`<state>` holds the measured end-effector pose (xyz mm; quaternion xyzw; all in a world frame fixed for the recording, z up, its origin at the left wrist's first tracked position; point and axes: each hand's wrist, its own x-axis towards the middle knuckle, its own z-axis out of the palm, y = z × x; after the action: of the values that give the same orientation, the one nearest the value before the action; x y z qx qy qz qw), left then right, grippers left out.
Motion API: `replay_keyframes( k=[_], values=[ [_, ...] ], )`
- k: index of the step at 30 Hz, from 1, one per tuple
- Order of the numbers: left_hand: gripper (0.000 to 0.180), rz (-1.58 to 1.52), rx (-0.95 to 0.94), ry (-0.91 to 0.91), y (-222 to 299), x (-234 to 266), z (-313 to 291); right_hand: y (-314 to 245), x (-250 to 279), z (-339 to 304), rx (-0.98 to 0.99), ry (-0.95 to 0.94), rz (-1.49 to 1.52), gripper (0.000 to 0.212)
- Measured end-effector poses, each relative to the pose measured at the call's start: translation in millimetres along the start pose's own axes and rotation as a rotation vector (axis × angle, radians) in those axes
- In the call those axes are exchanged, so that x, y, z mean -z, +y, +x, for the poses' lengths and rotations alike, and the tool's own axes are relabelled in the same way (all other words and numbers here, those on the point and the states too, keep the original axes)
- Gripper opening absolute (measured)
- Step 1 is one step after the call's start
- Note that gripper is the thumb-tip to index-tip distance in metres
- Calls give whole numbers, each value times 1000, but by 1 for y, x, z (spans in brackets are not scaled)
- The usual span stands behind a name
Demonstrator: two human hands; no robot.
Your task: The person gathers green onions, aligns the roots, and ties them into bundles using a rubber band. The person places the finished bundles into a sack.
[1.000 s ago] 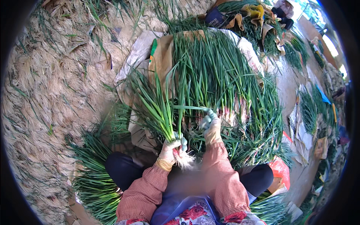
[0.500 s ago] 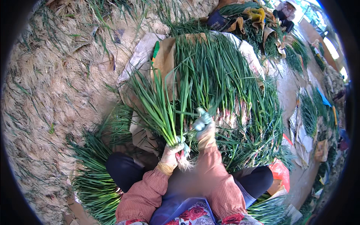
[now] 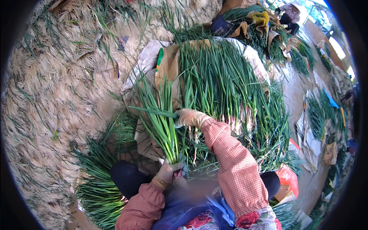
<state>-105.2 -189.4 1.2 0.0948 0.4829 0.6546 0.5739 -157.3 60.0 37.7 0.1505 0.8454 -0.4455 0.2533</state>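
Our right hand (image 3: 188, 117) has reached farther, pinching one green leaf (image 3: 153, 111).
Left hand (image 3: 170, 171) grips the scallion bunch (image 3: 163, 122) near us.

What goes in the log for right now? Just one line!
left hand: grips bunch of green onions at root end | right hand: on one leaf across the bunch | big onion pile on sacks ahead

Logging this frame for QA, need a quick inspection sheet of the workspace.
Surface: dry straw ground, brown paper sheets under the greens.
Job's things: green onion bunch, upright; big onion pile behind it.
Clutter: loose onions by the left knee, red bag.
Hands: left hand grips the bunch base; right hand, gloved, on its leaves.
Cables: nothing seen.
Surroundings: more onion heaps, another person far off.
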Motion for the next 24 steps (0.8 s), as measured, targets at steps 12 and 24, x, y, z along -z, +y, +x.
replay_keyframes(
  k=[12, 24],
  values=[
    [18, 35, 79, 61, -10, 10, -42, 28, -85, 18, 75, -27, 561, 26],
    [16, -509, -32, 46, -18, -17, -83, 36, -94, 1, 138, 699, -184, 9]
  ],
)
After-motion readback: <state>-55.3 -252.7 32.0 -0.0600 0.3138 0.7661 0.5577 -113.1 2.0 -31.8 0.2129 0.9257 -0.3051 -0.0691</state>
